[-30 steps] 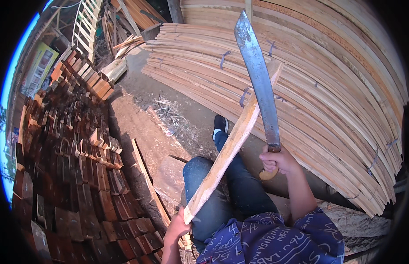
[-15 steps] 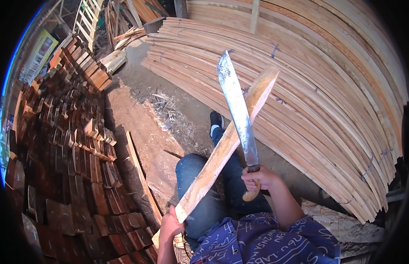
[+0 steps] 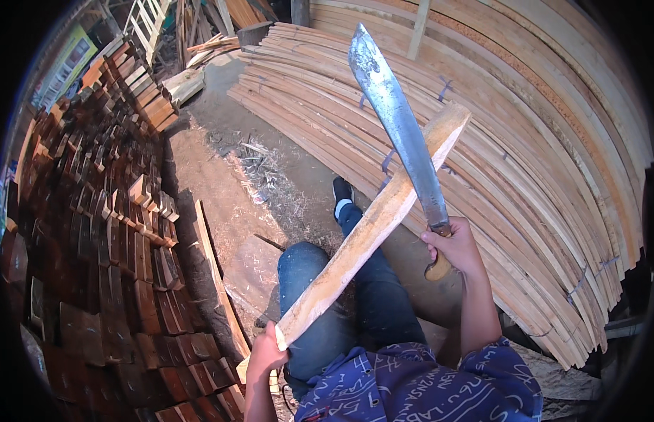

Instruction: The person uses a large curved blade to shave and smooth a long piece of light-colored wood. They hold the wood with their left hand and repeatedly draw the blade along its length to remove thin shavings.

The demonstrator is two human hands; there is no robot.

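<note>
Room to pass above the dirt floor (image 3: 200, 158) — rightward, the plank (image 3: 365, 232) (machete (image 3: 405, 130) in front) bars the way.

The one view comes from the head, through the left of two side-by-side fisheye cameras. It looks steeply down and forward, over the shirt (image 3: 418, 383) at the bottom edge and the jeans (image 3: 306, 278) at lower middle, with the machete (image 3: 401, 123) near, at upper middle. Slats (image 3: 524, 211) at right bow toward the dark rim.
</note>
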